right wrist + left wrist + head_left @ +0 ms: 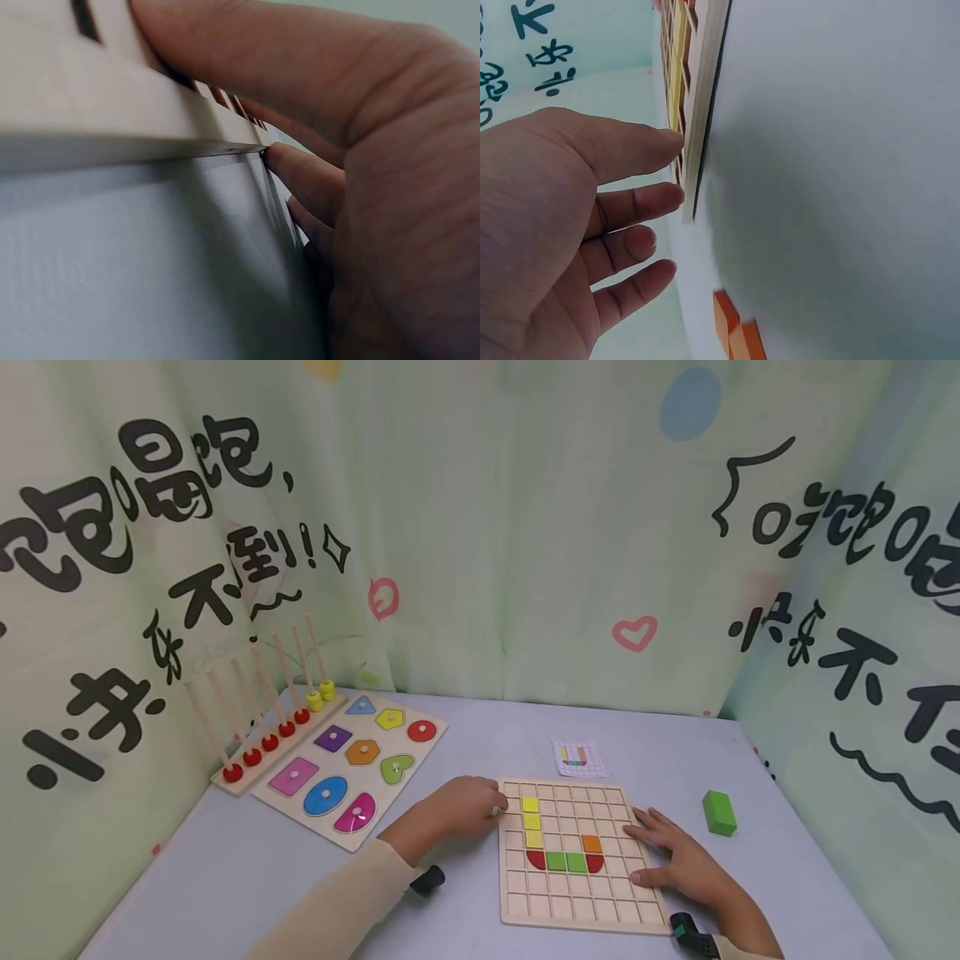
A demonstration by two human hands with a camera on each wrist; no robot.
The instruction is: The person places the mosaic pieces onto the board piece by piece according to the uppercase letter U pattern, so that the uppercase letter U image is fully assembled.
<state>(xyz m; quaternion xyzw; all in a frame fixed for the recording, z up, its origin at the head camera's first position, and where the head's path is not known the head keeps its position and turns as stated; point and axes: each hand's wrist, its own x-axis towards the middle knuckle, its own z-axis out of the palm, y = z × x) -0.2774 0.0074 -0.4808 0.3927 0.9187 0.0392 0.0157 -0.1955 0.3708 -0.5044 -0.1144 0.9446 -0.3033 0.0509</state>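
Note:
A wooden grid board [585, 920] lies on the table. A yellow column [532, 821], two red rounded corner pieces [536, 859], green squares [566, 862] and an orange square [592, 843] form a U on it. My left hand [459, 806] is at the board's upper left edge. In the left wrist view, its thumb [649, 150] and forefinger meet the rim, other fingers loosely bent. My right hand [686, 860] rests at the right edge with fingers spread. Its thumb [247, 45] lies over the board's top, and the other fingers are beside the rim.
Behind the board lies a small card [579, 771] printed with a U pattern. A green block [719, 812] sits at the right. On the left stand a shape puzzle [300, 806] and a peg rack [238, 787] with beads. The left wrist view has two orange pieces [735, 330].

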